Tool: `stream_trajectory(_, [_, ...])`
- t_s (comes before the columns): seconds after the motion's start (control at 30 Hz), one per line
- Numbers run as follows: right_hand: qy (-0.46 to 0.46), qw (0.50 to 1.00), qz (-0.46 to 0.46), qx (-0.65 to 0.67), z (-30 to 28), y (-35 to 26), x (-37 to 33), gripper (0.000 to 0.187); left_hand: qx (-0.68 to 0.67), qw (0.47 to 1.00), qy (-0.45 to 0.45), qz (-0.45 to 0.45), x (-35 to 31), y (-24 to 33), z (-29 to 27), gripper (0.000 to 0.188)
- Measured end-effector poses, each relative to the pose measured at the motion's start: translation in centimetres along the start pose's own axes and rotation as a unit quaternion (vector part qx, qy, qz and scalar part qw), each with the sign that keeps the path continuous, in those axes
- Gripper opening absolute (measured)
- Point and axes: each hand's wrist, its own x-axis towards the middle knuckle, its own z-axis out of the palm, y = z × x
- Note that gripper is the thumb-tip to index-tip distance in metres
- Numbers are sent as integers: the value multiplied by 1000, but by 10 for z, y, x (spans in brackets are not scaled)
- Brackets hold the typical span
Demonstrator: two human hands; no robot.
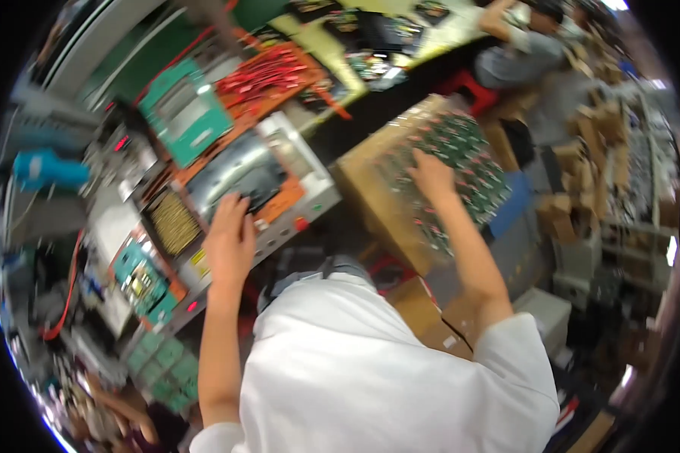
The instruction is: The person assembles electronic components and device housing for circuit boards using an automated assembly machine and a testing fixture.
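Left hand: stretched forward over the near edge of the dark glossy panel; its fingers lie close together and slightly bent, and I cannot tell whether they grip anything or only rest there.
Dark panel: set in an orange frame on top of the grey machine, left of the person's middle.
Machine front: 1 red button near its right corner, with a yellow label farther left.
Golden grid: in a dark surround just left of the left hand.
Right hand: reaches over the green circuit boards, fingers toward their left side; blur hides whether it is closed on a board.
Circuit boards: many, in rows, above the large cardboard box, with clear plastic around their left side.
Teal frame: beyond the golden grid, beside the panel.
Red pieces: heaped on an orange surface behind the panel.
Upper right: 1 co-worker in a grey top, near the yellow bench.
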Motion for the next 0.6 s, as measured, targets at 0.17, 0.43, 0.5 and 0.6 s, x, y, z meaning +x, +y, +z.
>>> stream_trajectory(0.17, [-34,989,-142,-8,-1,58,20,30,-133,985,99,-55,-27,19,-11,22])
stream_trajectory(0.43, [-78,802,-172,566,-114,-131,-17,23,-422,888,79,-164,-3,77,1,27])
stream_trajectory(0.5, [-129,780,-269,550,-101,-180,-15,21,-491,842,83,-206,17,61,2,24])
stream_trajectory(0.6, [-143,759,-332,541,-82,-217,20,16,-431,871,24,-236,33,16,0,21])
